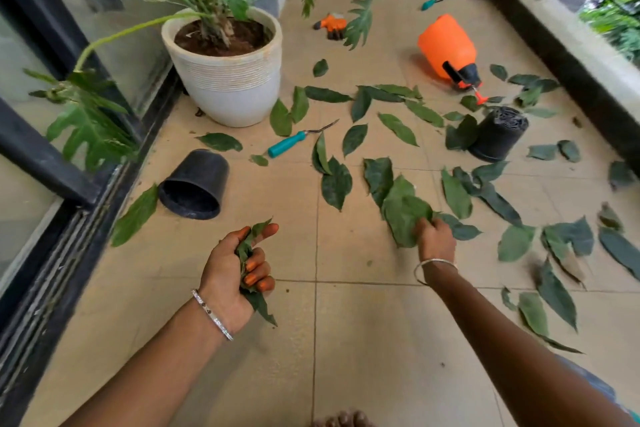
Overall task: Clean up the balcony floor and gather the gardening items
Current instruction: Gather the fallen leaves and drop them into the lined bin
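Your left hand (239,274), nearest to you in front of the white pot (228,87), is closed tightly around a bunch of leaves (260,306), and your right hand (435,240), farther and to the right of this pot, grasps a large leaf (403,215) on the floor (346,322) among loose leaves (336,187).

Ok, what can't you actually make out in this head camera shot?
Head view:
Left hand: how many leaves in its bunch of leaves; the curled fingers cover them.
Right hand: its fingertips, hidden by the large leaf it grips.
Far teal tool: too small and blurred to tell its type.
Orange gloves: partly covered by a plant frond.
Toes: cut off by the bottom edge.
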Tool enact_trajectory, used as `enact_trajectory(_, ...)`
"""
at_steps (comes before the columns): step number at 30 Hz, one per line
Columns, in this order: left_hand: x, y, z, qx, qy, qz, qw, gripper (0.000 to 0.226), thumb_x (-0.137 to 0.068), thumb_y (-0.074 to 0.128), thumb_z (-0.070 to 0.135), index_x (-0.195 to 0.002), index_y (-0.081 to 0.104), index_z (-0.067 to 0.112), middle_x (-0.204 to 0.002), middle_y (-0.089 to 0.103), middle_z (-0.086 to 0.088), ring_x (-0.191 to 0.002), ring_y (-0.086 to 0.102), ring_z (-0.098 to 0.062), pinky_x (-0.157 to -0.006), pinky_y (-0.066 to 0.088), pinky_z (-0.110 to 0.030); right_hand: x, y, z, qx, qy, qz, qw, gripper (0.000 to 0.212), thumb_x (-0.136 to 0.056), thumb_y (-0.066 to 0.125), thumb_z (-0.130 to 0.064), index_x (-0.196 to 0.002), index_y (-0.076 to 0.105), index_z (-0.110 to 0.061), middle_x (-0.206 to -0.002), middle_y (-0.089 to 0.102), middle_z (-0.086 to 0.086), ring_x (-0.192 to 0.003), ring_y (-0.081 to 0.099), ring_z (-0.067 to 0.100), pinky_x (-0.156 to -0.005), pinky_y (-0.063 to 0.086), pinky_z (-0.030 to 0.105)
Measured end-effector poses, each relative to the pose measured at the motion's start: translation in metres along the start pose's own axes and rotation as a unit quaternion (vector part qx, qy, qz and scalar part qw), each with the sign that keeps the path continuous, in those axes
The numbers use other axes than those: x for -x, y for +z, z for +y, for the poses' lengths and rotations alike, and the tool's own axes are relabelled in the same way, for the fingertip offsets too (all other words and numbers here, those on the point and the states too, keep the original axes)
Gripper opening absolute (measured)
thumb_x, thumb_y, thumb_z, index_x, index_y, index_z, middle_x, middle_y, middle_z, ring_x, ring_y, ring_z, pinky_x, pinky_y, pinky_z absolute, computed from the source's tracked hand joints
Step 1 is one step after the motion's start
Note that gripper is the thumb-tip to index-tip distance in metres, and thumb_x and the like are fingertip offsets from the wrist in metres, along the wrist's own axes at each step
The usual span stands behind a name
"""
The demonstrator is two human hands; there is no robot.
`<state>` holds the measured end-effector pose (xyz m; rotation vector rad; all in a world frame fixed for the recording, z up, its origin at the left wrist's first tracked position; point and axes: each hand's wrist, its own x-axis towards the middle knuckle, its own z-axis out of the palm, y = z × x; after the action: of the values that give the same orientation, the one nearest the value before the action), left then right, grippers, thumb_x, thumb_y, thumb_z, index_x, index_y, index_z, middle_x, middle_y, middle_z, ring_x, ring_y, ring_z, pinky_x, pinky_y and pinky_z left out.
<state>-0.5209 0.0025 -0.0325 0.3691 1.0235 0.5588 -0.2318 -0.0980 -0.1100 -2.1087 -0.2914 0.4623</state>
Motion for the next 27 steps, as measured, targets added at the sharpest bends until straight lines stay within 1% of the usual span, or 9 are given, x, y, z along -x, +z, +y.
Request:
enact_trajectory(2,-0.005,0.007,-0.006,-0.004,-0.009,-0.005,1.0,0.04,-0.099,0.04,0.034,-0.094,0.074,0.012,-0.045,0.025,0.004,-0.034,0.022,-0.009,-0.037,0.022,-0.018,-0.015,-0.016,0.005,-0.011,0.066,0.018,0.998,0.038,-0.086,0.062,-0.026,-0.115,0.063,-0.001,-0.11,0.061,0.019,-0.097,0.053,0.034,-0.078,0.037,0.034)
enact_trajectory(4,-0.009,0.01,-0.011,-0.006,-0.017,-0.01,1.0,0.04,-0.099,0.041,0.034,-0.095,0.074,0.012,-0.046,0.026,0.004,-0.035,0.022,-0.009,-0.038,0.022,-0.019,-0.028,-0.025,0.011,0.011,0.097,0.033,0.995,0.049,-0.082,0.072,-0.026,-0.123,0.059,-0.003,-0.117,0.062,0.018,-0.105,0.057,0.036,-0.086,0.044,0.037)
enact_trajectory(7,-0.017,0.013,-0.016,-0.012,-0.029,-0.009,0.999,0.038,-0.099,0.043,0.035,-0.096,0.073,0.012,-0.046,0.026,0.004,-0.036,0.022,-0.01,-0.039,0.022,-0.019,-0.046,-0.028,0.014,0.024,0.13,0.04,0.99,0.051,-0.077,0.078,-0.026,-0.119,0.061,-0.003,-0.115,0.066,0.019,-0.102,0.062,0.036,-0.089,0.05,0.039)
enact_trajectory(11,-0.027,0.014,-0.019,-0.002,-0.036,-0.006,0.999,0.038,-0.098,0.044,0.035,-0.095,0.073,0.012,-0.046,0.027,0.004,-0.036,0.023,-0.009,-0.04,0.022,-0.019,-0.064,-0.013,0.003,0.016,0.131,0.01,0.991,0.04,-0.083,0.077,-0.03,-0.109,0.059,-0.005,-0.107,0.063,0.013,-0.1,0.062,0.033,-0.093,0.052,0.045)
enact_trajectory(13,-0.032,0.015,-0.019,0.003,-0.037,-0.006,0.999,0.037,-0.099,0.044,0.034,-0.094,0.073,0.012,-0.047,0.027,0.004,-0.035,0.023,-0.009,-0.04,0.023,-0.019,-0.07,0.0,-0.003,0.028,0.137,-0.017,0.99,0.037,-0.085,0.074,-0.034,-0.105,0.057,-0.008,-0.102,0.062,0.012,-0.097,0.062,0.031,-0.091,0.054,0.046)
enact_trajectory(17,-0.041,0.015,-0.018,0.01,-0.036,0.001,0.999,0.038,-0.099,0.044,0.034,-0.092,0.073,0.011,-0.047,0.028,0.004,-0.035,0.023,-0.009,-0.038,0.024,-0.019,-0.08,0.021,-0.013,0.055,0.159,-0.057,0.984,0.042,-0.087,0.071,-0.038,-0.11,0.053,-0.008,-0.103,0.06,0.012,-0.095,0.059,0.029,-0.081,0.053,0.041)
enact_trajectory(21,-0.048,0.01,-0.017,0.015,-0.038,0.0,0.999,0.036,-0.099,0.044,0.033,-0.096,0.071,0.01,-0.045,0.027,0.005,-0.034,0.023,-0.008,-0.038,0.024,-0.018,-0.088,0.031,-0.021,0.091,0.183,-0.065,0.977,0.046,-0.08,0.079,-0.038,-0.102,0.049,-0.01,-0.093,0.056,0.01,-0.092,0.058,0.029,-0.077,0.051,0.039)
enact_trajectory(24,-0.05,0.004,-0.014,0.016,-0.036,0.002,0.999,0.035,-0.099,0.043,0.033,-0.096,0.07,0.01,-0.044,0.026,0.005,-0.033,0.023,-0.008,-0.038,0.023,-0.018,-0.091,0.038,-0.023,0.102,0.19,-0.075,0.974,0.046,-0.078,0.081,-0.031,-0.104,0.051,-0.008,-0.1,0.059,0.013,-0.094,0.059,0.029,-0.076,0.05,0.038)
enact_trajectory(27,-0.05,-0.001,-0.012,0.02,-0.036,0.009,0.999,0.035,-0.099,0.043,0.033,-0.096,0.069,0.01,-0.044,0.026,0.005,-0.033,0.023,-0.008,-0.039,0.024,-0.017,-0.092,0.042,-0.02,0.069,0.186,-0.063,0.978,0.039,-0.081,0.078,-0.031,-0.103,0.053,-0.009,-0.1,0.061,0.013,-0.09,0.059,0.028,-0.072,0.049,0.037)
